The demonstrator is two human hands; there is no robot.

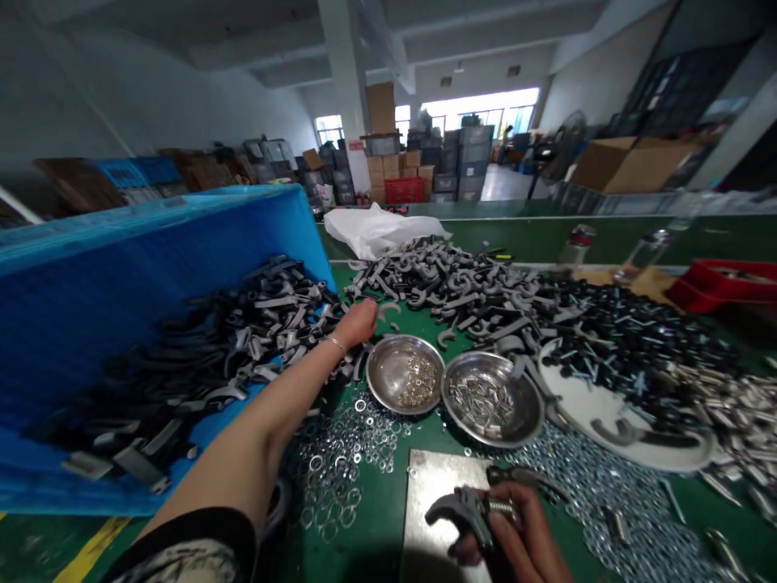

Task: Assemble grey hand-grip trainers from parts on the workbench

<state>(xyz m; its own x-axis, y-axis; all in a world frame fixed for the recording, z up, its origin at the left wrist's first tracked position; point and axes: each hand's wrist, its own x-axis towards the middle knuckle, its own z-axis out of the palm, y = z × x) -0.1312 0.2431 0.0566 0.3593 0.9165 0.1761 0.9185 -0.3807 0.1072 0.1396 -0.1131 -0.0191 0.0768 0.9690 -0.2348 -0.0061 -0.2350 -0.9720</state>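
Observation:
My left hand (pixel 357 321) stretches out to the edge of a heap of grey hooked metal parts (pixel 449 279) on the green table, its fingers curled round one curved piece. My right hand (pixel 515 534) is near the front edge, over a flat steel plate (pixel 432 486), fingers closed on a grey hooked part with a bolt (pixel 470 508) through it. Between the hands stand two steel bowls: the left bowl (pixel 405 374) holds small washers, the right bowl (pixel 491 398) holds short pins.
A blue crate (pixel 151 267) tipped on its side spills grey parts at the left. Loose washers (pixel 340 461) cover the table in front. A pile of black bolts (pixel 613 324), a white plate (pixel 607 405), a red tray (pixel 728 283) and a white bag (pixel 380 227) lie beyond.

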